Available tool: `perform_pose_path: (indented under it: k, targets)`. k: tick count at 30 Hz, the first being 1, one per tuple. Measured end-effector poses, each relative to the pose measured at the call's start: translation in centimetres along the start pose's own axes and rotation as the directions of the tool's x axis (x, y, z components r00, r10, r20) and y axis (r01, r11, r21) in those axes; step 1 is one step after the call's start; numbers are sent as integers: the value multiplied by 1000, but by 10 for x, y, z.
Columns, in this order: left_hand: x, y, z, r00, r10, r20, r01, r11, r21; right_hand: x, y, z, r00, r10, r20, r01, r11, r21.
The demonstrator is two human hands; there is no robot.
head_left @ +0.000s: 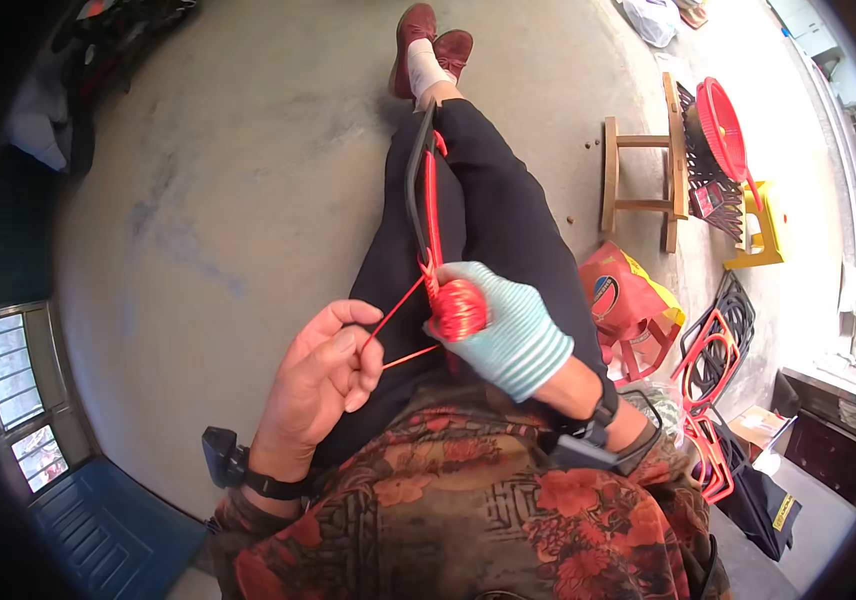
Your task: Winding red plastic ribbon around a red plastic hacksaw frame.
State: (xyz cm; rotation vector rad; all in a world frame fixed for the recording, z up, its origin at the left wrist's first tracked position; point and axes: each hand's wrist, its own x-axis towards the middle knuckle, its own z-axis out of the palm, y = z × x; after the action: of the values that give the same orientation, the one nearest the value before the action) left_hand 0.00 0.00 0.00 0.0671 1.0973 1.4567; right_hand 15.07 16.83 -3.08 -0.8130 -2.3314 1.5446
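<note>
Clasping a glossy, rounded red cord bundle (462,310), the striped-gloved right hand (514,328).

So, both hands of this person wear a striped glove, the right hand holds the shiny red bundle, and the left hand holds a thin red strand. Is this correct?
Not fully: in the head view, the left hand is bare; only the right hand wears a striped glove. It holds the shiny red bundle, and the left holds a thin red strand.

The bare left hand (320,368) curls in a pinch; the gloved right hand (516,335) clasps.
</note>
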Motion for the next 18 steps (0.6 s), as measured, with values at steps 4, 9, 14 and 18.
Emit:
perform_pose_path:
  k: [4,9,14,18]
  targets:
    - [-18,-14,-10,999,-24,-22,27,994,107,9,24,-1,959,256,120,-276,752,599]
    - [-26,-9,-12,1000,-19,21,19,1000,-5,14,65,-78,945,327,-24,9,47,999]
    - [-11,16,-3,976,-57,212,55,998,14,11,95,-126,877,406,-257,114,344,932]
    - [-11,11,-7,974,-93,206,94,996,2,0,136,-185,915,357,-187,125,191,974]
